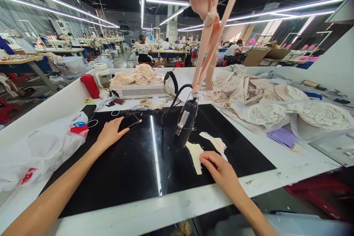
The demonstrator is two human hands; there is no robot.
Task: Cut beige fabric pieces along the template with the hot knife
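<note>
My left hand (110, 132) lies at the left of the black work mat (121, 177), its thumb and fingers about the near end of a dark smartphone (129, 121). My right hand (221, 169) pinches the edge of a cream cut fabric piece (195, 156) that rests on the mat. Just behind it lies a second, paler fabric piece (214, 142). A black corded hand tool (186, 123) hangs upright over the mat from knotted peach fabric straps (208, 37); its lower end is close to the cream piece.
A white plastic bag (47, 147) lies at the left. Behind the mat are a white vented box (141, 91) topped with beige fabric, a red container (90, 86) and a jug (102, 75). Lace bra parts (262, 97) pile up at the right. Other people sit at sewing tables farther back.
</note>
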